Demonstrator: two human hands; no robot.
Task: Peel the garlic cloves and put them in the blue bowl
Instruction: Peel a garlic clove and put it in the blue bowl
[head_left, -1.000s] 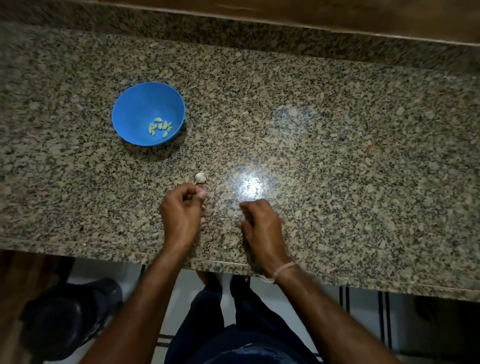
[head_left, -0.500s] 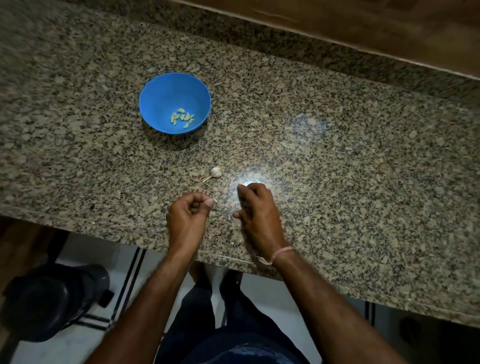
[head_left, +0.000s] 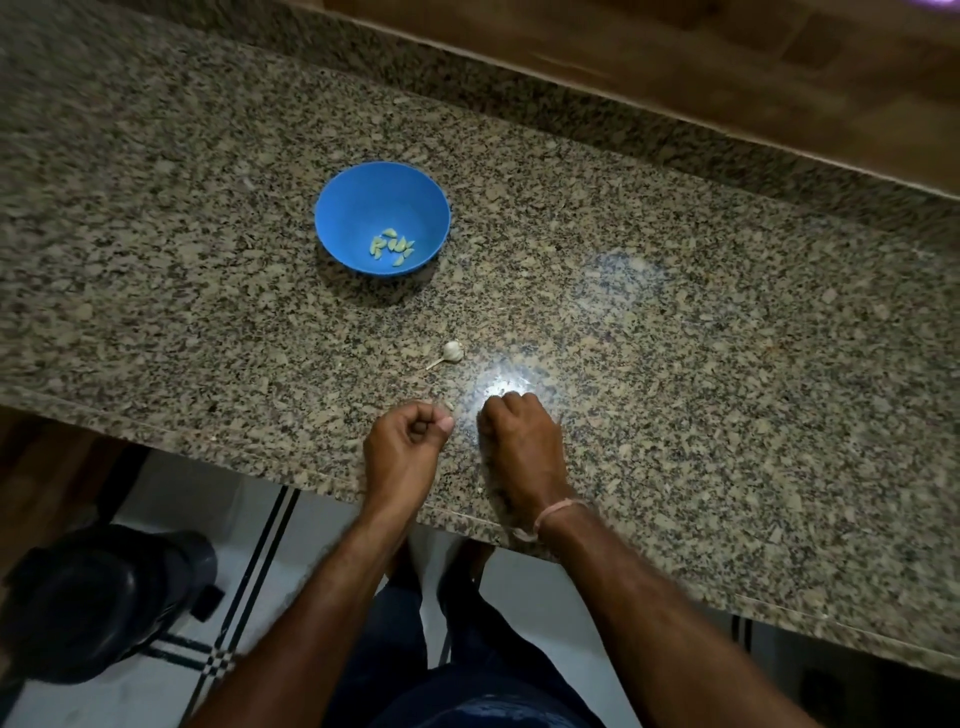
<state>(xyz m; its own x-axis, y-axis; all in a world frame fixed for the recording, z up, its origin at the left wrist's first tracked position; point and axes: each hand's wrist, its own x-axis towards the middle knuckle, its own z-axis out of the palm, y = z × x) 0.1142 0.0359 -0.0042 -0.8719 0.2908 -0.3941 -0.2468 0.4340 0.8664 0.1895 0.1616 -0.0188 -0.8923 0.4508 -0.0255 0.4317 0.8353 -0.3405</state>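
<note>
At the far left, below the counter edge, a dark bin sits on the tiled floor, out of your way. On the counter the bowl holds a small heap of peeled cloves, the same count as a second ago, so nothing new has gone in. Your left hand stays curled near the front edge, thumb pressed to forefinger; a pale scrap shows at the fingertips, but whether it is a clove or only skin you cannot tell from here. Just beyond it lies the garlic with its stalk, apart from both hands and unmoved on the granite, though your head has shifted and the view has swung. Your right hand has slid in towards the left over the last second and now rests knuckles-up beside it, fingers curled down on the stone; what, if anything, it pinches is hidden. Judging by this, you are between cloves, with the remaining garlic yet to be peeled.
</note>
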